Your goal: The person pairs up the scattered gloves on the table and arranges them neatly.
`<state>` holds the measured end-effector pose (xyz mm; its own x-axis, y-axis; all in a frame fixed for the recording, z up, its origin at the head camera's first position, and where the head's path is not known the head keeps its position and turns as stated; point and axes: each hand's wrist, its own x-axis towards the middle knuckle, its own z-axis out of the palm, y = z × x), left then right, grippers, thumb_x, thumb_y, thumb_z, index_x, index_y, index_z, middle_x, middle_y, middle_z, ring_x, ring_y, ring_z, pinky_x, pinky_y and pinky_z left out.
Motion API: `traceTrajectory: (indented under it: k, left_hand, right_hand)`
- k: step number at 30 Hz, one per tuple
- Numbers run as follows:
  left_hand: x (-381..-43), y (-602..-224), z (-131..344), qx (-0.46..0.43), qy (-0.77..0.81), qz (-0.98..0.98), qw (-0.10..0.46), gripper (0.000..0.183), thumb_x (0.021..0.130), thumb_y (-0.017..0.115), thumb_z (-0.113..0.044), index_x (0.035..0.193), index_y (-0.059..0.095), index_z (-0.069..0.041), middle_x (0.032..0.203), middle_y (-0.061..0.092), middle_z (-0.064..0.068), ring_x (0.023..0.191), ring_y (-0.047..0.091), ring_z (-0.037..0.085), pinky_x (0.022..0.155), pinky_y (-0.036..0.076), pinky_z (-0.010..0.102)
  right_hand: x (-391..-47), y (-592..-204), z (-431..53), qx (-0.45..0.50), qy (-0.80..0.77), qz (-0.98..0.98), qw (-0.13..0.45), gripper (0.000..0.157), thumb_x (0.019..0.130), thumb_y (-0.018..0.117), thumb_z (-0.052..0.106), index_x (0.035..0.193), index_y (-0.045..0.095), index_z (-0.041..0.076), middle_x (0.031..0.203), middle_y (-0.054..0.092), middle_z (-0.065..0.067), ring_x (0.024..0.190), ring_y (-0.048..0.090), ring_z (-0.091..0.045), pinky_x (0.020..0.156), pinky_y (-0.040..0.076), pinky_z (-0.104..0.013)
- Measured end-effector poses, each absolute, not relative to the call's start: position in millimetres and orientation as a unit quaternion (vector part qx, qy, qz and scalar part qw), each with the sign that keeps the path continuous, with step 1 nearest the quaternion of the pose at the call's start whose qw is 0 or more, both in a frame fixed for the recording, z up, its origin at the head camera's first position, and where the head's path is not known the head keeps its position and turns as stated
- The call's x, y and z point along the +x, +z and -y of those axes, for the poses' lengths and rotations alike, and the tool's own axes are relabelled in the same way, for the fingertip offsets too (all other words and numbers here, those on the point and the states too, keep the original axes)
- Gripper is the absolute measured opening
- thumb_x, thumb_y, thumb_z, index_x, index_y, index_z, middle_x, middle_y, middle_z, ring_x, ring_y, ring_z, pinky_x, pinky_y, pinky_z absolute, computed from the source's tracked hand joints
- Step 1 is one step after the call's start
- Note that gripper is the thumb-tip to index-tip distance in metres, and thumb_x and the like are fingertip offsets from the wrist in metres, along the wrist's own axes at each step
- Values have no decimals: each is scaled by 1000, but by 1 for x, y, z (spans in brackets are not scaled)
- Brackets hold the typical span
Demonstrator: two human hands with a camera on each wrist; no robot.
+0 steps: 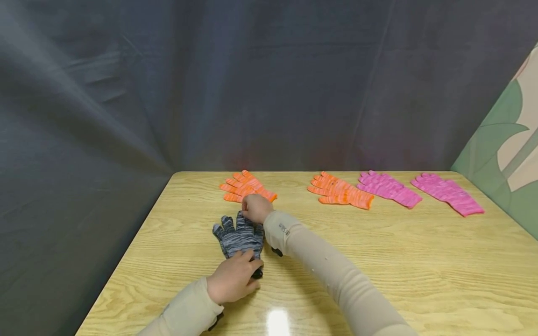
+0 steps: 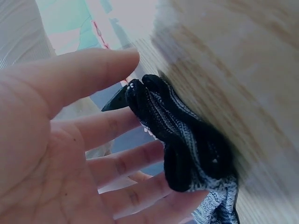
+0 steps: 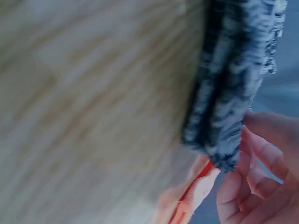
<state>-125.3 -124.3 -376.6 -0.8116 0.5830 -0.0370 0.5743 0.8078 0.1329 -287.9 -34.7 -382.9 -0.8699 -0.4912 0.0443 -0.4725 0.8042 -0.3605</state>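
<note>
On the bench (image 1: 378,261), just in front of an orange glove (image 1: 248,185), lies the grey glove (image 1: 238,240); the right hand (image 1: 257,208) pinches its far end between fingers, the left hand (image 1: 233,278) rests straightened fingers against the cuff (image 2: 182,144), presumably so both ends lie flat

A dark blue-grey cloth curtain (image 1: 269,88) and a green-and-beige leaf-patterned backdrop (image 1: 506,123) are bordering a yellowish wood-grain table (image 1: 420,266) reflecting white light (image 1: 278,323).
</note>
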Motion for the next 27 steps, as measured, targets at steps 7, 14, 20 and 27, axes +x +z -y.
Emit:
traceTrajectory:
  k: [7,14,20,27]
  left_hand:
    - [-124,-376,125,307,56,-949,37,41,82,70,-29,116,63,-7,95,54,6,77,50,17,60,44,26]
    - [-124,-376,125,310,58,-948,40,41,83,69,-28,117,62,-6,99,55,7,81,52,19,67,47,29]
    - [-122,-374,124,310,49,-948,45,44,82,69,-29,119,61,-6,101,56,7,81,52,20,68,48,29]
    - [-123,-375,125,310,56,-948,48,45,82,70,-28,119,61,-5,102,56,8,81,51,19,65,47,29]
  right_hand:
    - [-284,-374,49,-319,-216,-919,81,23,91,61,21,111,65,10,87,67,-5,68,58,-13,59,45,-23]
    - [-276,-377,64,-338,-168,-920,102,16,91,61,23,104,66,16,91,66,0,72,56,-8,60,44,-20]
    - [-282,-377,68,-317,-192,-927,55,8,90,61,20,83,62,16,76,63,0,64,54,-11,60,44,-22]
    - [-282,-385,70,-288,-136,-946,61,8,89,64,24,83,66,18,80,65,5,68,58,-8,62,48,-23]
